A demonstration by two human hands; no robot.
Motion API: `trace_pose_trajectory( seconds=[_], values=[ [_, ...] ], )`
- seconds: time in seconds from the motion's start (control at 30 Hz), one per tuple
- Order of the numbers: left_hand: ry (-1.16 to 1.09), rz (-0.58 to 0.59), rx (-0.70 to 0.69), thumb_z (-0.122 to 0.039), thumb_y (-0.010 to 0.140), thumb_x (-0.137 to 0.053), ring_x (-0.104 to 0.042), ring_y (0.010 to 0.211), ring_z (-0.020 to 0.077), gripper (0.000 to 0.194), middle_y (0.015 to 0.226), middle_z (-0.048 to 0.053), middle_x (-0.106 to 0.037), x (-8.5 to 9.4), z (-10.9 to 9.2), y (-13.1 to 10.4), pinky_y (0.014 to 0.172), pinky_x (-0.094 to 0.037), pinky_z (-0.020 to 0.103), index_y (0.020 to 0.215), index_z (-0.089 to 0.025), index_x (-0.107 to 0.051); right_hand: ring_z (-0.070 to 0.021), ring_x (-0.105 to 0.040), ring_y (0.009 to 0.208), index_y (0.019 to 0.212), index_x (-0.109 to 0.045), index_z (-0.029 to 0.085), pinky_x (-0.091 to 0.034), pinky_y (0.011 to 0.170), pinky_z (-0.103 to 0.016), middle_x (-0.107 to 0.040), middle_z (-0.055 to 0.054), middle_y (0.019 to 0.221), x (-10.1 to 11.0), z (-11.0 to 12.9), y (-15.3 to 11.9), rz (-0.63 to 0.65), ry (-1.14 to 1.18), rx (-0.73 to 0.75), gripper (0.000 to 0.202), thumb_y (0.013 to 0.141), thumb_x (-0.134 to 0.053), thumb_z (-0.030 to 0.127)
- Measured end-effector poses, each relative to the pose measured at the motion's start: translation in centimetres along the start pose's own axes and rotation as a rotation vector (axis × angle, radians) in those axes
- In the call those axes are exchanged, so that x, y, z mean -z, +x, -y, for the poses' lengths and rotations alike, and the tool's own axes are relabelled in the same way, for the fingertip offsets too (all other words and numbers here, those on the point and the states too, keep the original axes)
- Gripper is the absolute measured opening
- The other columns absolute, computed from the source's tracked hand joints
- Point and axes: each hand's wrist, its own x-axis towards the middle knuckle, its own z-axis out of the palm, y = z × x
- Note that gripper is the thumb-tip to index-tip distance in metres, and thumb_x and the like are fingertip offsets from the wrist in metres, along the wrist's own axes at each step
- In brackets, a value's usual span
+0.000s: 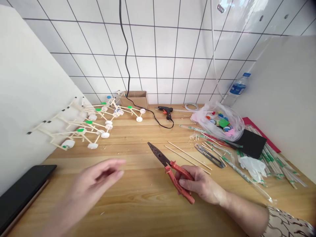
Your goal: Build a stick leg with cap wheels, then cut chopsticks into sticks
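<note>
My right hand (198,184) is closed around the red handles of a pair of long-nose pliers (181,182), whose dark jaws point up and to the left. Blurred by motion, my left hand (98,181) is over the table at lower left, its fingers and thumb apart with nothing between them. Two thin wooden sticks (189,155) lie on the wooden table (138,210) just beyond the pliers and my right hand. A pair of small snips (209,156) rests to their right.
Several stick frames with white wheels (92,145) stand at back left, near a cardboard box (135,98). A glue gun (166,111) lies at the back. Right are a bag of bottle caps (219,121), wrapped sticks (274,154) and a bottle (237,89). A phone (24,187) is at left.
</note>
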Motion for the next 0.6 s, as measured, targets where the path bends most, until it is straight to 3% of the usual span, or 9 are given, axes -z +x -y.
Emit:
trace_pose_trajectory(
  seconds=[0.1, 0.17, 0.27, 0.4, 0.53, 0.6],
  values=[
    [-0.113, 0.103, 0.000, -0.051, 0.066, -0.061, -0.056, 0.060, 0.0185, 0.043, 0.065, 0.000, -0.060, -2.8, -3.5, 1.6, 0.057, -0.047, 0.029, 0.102, -0.027, -0.064, -0.0058, -0.043, 0.044, 0.093, -0.056, 0.012, -0.031, 0.045, -0.020, -0.057, 0.001, 0.066, -0.1, 0.1, -0.2, 0.048, -0.021, 0.023, 0.031, 0.077, -0.060, 0.039],
    [-0.148, 0.156, 0.009, -0.051, 0.067, -0.059, -0.053, 0.057, 0.0161, 0.048, 0.064, -0.001, -0.058, -4.2, -4.3, 2.6, 0.054, -0.044, 0.027, 0.105, -0.023, -0.062, -0.0056, -0.042, 0.044, 0.099, -0.056, 0.012, -0.030, 0.045, -0.020, -0.056, 0.001, 0.067, -0.1, 0.0, -0.3, 0.068, -0.018, 0.044, 0.035, 0.078, -0.060, 0.039],
    [-0.150, 0.196, 0.058, -0.051, 0.070, -0.057, -0.053, 0.059, 0.0155, 0.042, 0.065, -0.001, -0.055, -5.1, -3.6, 3.2, 0.052, -0.041, 0.024, 0.096, -0.019, -0.062, -0.0057, -0.042, 0.044, 0.097, -0.057, 0.011, -0.030, 0.045, -0.020, -0.054, 0.001, 0.065, -0.1, -0.1, -0.2, 0.070, 0.002, 0.060, 0.035, 0.078, -0.060, 0.040],
    [-0.200, 0.236, 0.072, -0.050, 0.072, -0.057, -0.050, 0.056, 0.0140, 0.041, 0.062, -0.002, -0.053, -5.5, -2.5, 2.8, 0.047, -0.037, 0.022, 0.100, -0.019, -0.061, -0.0064, -0.042, 0.048, 0.100, -0.058, 0.010, -0.031, 0.048, -0.020, -0.053, 0.001, 0.066, 0.0, -0.4, -0.1, 0.081, -0.016, 0.069, 0.035, 0.079, -0.059, 0.039],
    [-0.205, 0.236, 0.008, -0.047, 0.078, -0.052, -0.043, 0.052, 0.0113, 0.032, 0.056, -0.003, -0.048, -6.6, -2.4, 2.7, 0.046, -0.033, 0.021, 0.066, -0.019, -0.057, -0.0075, -0.041, 0.055, 0.104, -0.058, 0.011, -0.033, 0.052, -0.020, -0.051, 0.001, 0.070, -0.2, -0.5, -0.3, 0.099, -0.036, 0.101, 0.038, 0.079, -0.060, 0.040],
    [-0.215, 0.203, -0.046, -0.044, 0.081, -0.050, -0.043, 0.054, 0.0113, 0.032, 0.056, -0.003, -0.047, -6.3, -1.6, 3.0, 0.049, -0.034, 0.021, 0.061, -0.019, -0.053, -0.0079, -0.040, 0.056, 0.105, -0.058, 0.011, -0.032, 0.053, -0.021, -0.049, 0.001, 0.071, -0.3, -0.5, -0.3, 0.103, -0.017, 0.113, 0.039, 0.079, -0.059, 0.042]
  ],
)
